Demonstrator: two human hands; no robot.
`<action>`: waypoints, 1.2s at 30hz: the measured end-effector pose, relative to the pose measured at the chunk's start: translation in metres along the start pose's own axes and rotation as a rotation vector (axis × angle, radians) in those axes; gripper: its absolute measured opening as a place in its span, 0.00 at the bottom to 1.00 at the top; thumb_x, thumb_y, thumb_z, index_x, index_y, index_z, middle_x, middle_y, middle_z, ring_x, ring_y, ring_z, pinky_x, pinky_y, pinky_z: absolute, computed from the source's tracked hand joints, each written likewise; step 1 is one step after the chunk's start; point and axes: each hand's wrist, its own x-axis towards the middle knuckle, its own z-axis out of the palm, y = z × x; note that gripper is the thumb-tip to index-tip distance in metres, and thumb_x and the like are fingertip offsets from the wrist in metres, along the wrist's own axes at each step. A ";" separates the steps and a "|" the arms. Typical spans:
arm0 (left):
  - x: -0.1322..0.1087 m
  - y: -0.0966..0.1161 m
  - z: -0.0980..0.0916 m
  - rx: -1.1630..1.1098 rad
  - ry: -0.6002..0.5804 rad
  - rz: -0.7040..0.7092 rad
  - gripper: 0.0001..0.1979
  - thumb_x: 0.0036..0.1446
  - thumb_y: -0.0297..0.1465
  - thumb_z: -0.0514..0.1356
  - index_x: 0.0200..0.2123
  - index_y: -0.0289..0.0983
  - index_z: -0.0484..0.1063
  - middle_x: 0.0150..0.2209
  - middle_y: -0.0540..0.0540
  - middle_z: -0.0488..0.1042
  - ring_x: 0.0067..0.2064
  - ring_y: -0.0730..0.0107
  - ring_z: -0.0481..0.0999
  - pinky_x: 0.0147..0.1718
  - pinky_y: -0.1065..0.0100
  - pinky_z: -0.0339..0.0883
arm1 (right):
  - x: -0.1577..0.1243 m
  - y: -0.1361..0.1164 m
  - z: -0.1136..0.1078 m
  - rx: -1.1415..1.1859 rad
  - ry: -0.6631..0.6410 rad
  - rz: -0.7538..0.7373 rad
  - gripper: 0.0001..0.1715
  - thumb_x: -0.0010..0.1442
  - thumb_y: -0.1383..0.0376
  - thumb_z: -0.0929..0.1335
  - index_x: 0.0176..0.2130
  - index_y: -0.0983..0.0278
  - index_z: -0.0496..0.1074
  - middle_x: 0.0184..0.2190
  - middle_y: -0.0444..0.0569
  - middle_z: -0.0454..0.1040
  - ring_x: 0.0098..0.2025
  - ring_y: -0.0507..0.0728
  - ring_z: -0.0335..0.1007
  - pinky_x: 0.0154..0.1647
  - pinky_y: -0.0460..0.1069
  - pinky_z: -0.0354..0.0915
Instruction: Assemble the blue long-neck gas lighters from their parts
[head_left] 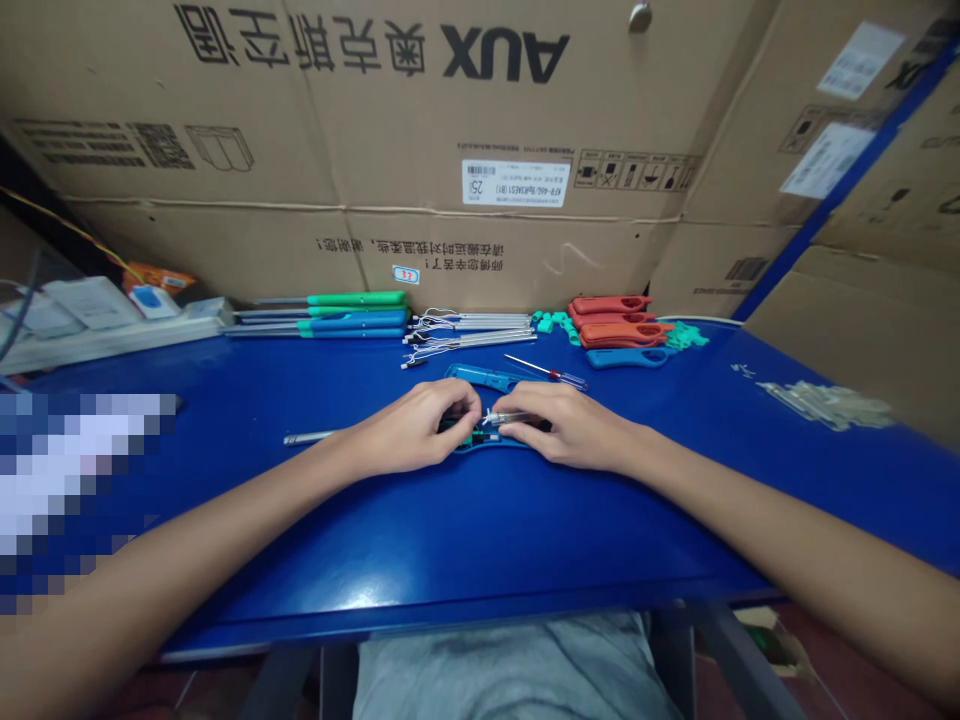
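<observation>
My right hand (pixel 577 425) pinches a small see-through fuel tank (pixel 508 417) with a whitish valve end pointing left. Opposite it, my left hand (pixel 420 430) is closed in a pinch; whatever lies between its fingertips is hidden. Beneath both hands rests a blue lighter handle half (pixel 487 447), open side up, with green and dark parts inside. From under the left wrist a metal tube (pixel 306 438) sticks out leftward. Just behind the hands lies another blue handle half (pixel 487 377), and a screwdriver (pixel 556 375) with a red and clear handle.
Along the back lie finished-looking long lighters (pixel 356 320), metal tubes with wires (pixel 480 325), green small parts (pixel 555 322) and red handle shells (pixel 611 310). Clear tanks (pixel 825 403) are heaped at right. A power strip (pixel 112 335) sits left; cardboard (pixel 337 150) walls the back.
</observation>
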 end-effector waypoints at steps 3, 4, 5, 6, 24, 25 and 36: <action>0.000 0.001 0.000 0.001 0.000 -0.008 0.09 0.60 0.32 0.51 0.33 0.35 0.68 0.29 0.50 0.71 0.26 0.76 0.65 0.27 0.73 0.59 | 0.000 0.000 0.000 0.006 -0.005 0.013 0.11 0.65 0.65 0.64 0.45 0.67 0.72 0.37 0.51 0.74 0.38 0.53 0.71 0.42 0.48 0.66; 0.000 0.002 -0.001 0.001 -0.001 -0.009 0.09 0.60 0.32 0.51 0.34 0.35 0.68 0.29 0.50 0.71 0.26 0.76 0.65 0.27 0.73 0.58 | 0.000 0.000 0.000 0.008 -0.005 0.016 0.12 0.65 0.65 0.64 0.46 0.67 0.72 0.37 0.51 0.74 0.38 0.53 0.71 0.42 0.48 0.66; 0.000 0.002 -0.001 0.002 -0.002 -0.008 0.09 0.60 0.32 0.51 0.34 0.35 0.68 0.29 0.50 0.71 0.26 0.76 0.65 0.27 0.73 0.58 | 0.000 0.000 0.000 0.011 -0.005 0.019 0.12 0.65 0.65 0.64 0.46 0.67 0.72 0.37 0.51 0.74 0.38 0.53 0.71 0.42 0.48 0.66; 0.000 0.002 -0.001 0.002 -0.004 -0.007 0.09 0.60 0.32 0.51 0.34 0.35 0.68 0.29 0.50 0.71 0.26 0.76 0.65 0.27 0.73 0.58 | 0.000 -0.001 0.000 0.014 -0.003 0.022 0.12 0.64 0.65 0.65 0.46 0.67 0.72 0.38 0.51 0.74 0.38 0.53 0.71 0.42 0.48 0.66; 0.000 0.001 -0.001 -0.005 -0.005 -0.009 0.10 0.61 0.33 0.51 0.34 0.35 0.69 0.30 0.49 0.72 0.27 0.76 0.66 0.27 0.73 0.59 | 0.001 0.000 -0.001 0.022 -0.001 0.026 0.12 0.64 0.66 0.65 0.46 0.68 0.72 0.38 0.51 0.74 0.38 0.53 0.71 0.42 0.47 0.65; 0.000 0.001 -0.001 -0.004 -0.005 -0.008 0.10 0.61 0.33 0.51 0.34 0.35 0.69 0.30 0.49 0.72 0.27 0.76 0.66 0.27 0.73 0.59 | 0.001 -0.001 -0.001 0.023 0.000 0.025 0.12 0.64 0.66 0.65 0.46 0.68 0.72 0.38 0.51 0.74 0.37 0.53 0.71 0.42 0.47 0.65; 0.000 0.001 0.000 0.003 -0.007 -0.009 0.10 0.61 0.33 0.51 0.35 0.35 0.69 0.31 0.49 0.73 0.27 0.76 0.66 0.28 0.73 0.59 | 0.001 -0.001 0.001 0.040 0.013 0.019 0.11 0.64 0.65 0.65 0.46 0.67 0.72 0.38 0.51 0.75 0.37 0.53 0.71 0.41 0.47 0.66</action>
